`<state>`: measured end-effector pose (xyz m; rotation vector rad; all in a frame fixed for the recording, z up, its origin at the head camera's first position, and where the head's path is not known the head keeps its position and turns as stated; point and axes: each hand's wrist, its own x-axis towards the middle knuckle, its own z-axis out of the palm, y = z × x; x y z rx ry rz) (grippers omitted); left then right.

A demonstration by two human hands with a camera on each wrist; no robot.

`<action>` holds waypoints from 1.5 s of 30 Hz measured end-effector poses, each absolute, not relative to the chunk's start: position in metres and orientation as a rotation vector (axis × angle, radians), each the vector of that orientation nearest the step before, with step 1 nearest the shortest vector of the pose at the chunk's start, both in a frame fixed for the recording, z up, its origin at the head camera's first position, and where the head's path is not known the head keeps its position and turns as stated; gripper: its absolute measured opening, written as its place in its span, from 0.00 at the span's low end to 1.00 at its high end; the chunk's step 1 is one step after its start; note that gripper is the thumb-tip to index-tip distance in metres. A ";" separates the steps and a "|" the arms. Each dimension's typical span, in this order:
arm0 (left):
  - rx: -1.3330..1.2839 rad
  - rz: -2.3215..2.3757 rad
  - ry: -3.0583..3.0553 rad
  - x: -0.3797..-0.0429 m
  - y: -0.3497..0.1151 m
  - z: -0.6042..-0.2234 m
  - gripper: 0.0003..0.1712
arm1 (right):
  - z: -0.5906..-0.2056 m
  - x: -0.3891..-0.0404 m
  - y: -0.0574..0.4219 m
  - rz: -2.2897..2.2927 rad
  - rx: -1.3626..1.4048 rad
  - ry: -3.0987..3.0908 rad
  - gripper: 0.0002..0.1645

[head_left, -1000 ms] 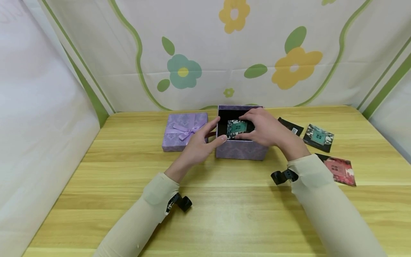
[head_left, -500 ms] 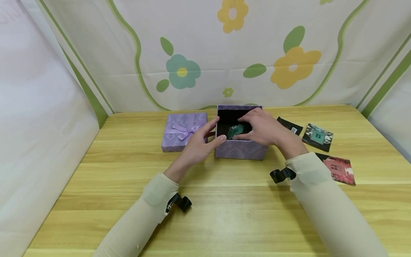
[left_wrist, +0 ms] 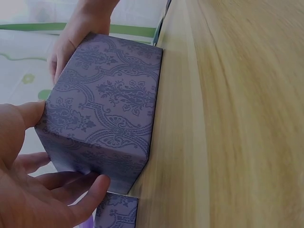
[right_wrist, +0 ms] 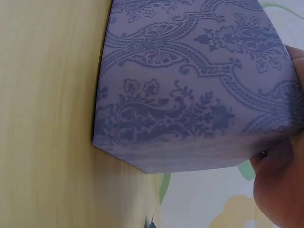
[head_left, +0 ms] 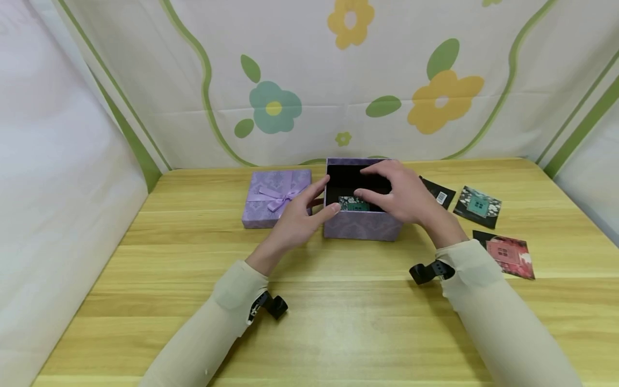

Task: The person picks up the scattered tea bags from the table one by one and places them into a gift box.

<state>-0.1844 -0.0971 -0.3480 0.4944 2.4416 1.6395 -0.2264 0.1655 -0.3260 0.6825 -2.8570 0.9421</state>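
Observation:
A purple patterned gift box (head_left: pixel 362 226) stands uncovered at the middle back of the table, its inside black. My left hand (head_left: pixel 301 219) rests against its left side, thumb at the front left corner and fingers spread along the wall. Over the right part of the box is my right hand (head_left: pixel 405 194), thumb and forefinger apart with nothing between them; some of its fingers are hidden. Inside, near the front wall, lies a small flat packet (head_left: pixel 354 203) with a green label and a dark floral print. In the left wrist view the fingers (left_wrist: pixel 80 183) touch the patterned side.
The box's lid (head_left: pixel 276 199), with a lilac ribbon bow, lies left of it. To the right are a black packet (head_left: pixel 439 192) with a barcode, a green-labelled packet (head_left: pixel 478 206) and a red packet (head_left: pixel 509 255). A floral cloth (head_left: pixel 319 80) hangs behind the table.
The green-labelled packet has gone from between my right thumb and fingers down to the box's floor near the front. The right hand has let go and shifted slightly right. The left hand stays put.

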 end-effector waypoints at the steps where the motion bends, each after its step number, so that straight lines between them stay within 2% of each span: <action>1: 0.489 1.638 2.442 -0.184 -0.097 -0.348 0.43 | -0.326 -0.225 0.167 0.957 0.665 -2.840 0.37; 18: 0.485 1.615 2.456 -0.183 -0.098 -0.346 0.42 | -0.315 -0.213 0.229 1.053 0.475 -2.686 0.31; 29: 0.501 1.610 2.460 -0.184 -0.096 -0.347 0.42 | -0.316 -0.216 0.265 1.072 0.316 -2.736 0.38; 45: 0.512 1.609 2.462 -0.185 -0.096 -0.348 0.42 | -0.340 -0.228 0.287 0.961 0.203 -2.959 0.56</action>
